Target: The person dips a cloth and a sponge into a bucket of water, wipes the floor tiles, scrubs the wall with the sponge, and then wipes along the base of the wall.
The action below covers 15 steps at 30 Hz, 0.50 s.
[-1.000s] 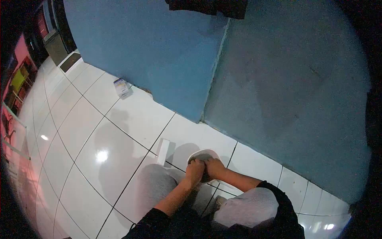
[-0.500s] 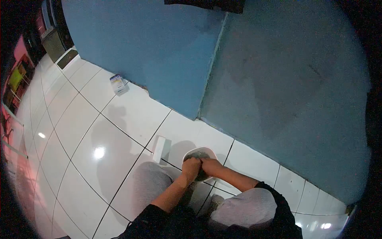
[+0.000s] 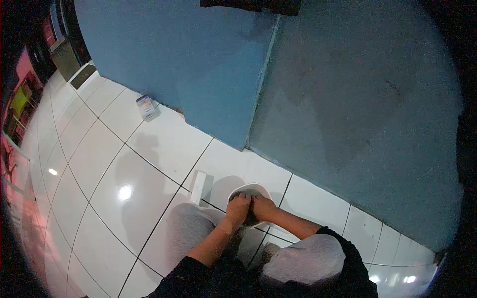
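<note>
**A:** ok so the blue wall (image 3: 189, 64) takes up most of your view, all of it beyond the white bowl (image 3: 256, 187). The side to the right of the bowl looks greyer, fwiw. Then there's the shiny white tiled floor (image 3: 154, 198), spreading mostly left of the bowl.

**B:** yep, and you've got your legs (image 3: 305, 260) in light grey, one knee on each side of the bowl and closer to you than it is. Black sleeves (image 3: 355, 253) on both arms. So where's the bowl itself?

**A:** right between your reaching arms, with some dark grey stuff (image 3: 253, 219) in it. Can't tell if it's sitting on the floor or propped up.

**B:** and your fingers?

**A:** left hand (image 3: 238, 208) and right hand (image 3: 265, 208) are side by side over the bowl, fingers curled down into that grey stuff. Your own knuckles hide the tips, so I can't tell if you're gripping any.

**B:** smaller bits: a white block (image 3: 198, 186) just left of the bowl, and a little carton (image 3: 145, 107) farther off past it, near the wall.
</note>
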### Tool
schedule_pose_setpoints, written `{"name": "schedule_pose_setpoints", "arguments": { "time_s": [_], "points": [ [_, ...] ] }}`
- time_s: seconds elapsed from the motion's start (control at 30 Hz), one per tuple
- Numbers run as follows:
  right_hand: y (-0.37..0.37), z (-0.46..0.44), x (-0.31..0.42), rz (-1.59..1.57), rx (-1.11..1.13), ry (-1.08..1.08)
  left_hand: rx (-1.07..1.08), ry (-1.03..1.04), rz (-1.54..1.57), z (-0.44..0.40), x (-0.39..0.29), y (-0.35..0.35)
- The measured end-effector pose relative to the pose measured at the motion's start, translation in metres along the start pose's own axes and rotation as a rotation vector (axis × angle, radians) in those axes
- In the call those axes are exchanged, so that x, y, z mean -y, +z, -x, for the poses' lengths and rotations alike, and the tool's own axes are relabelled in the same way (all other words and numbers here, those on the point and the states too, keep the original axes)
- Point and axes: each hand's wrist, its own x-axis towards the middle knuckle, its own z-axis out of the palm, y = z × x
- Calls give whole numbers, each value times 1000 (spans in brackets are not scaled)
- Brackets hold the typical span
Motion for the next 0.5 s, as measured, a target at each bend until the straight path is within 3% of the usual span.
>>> {"name": "schedule_pose_setpoints", "arguments": {
  "time_s": [0.1, 0.17, 0.4, 0.5],
  "points": [
    [12, -6, -8, -6, -52, 35, -6, -13, 25, 1, 1, 3],
    [-6, -1, -3, 0, 30, -89, 39, -25, 46, 0, -1, -5],
    [-28, 12, 8, 34, 99, -79, 53, 11, 101, -8, 1, -22],
    [-30, 15, 14, 86, 136, -42, -6, -106, 177, -9, -9, -49]
  ]
}}
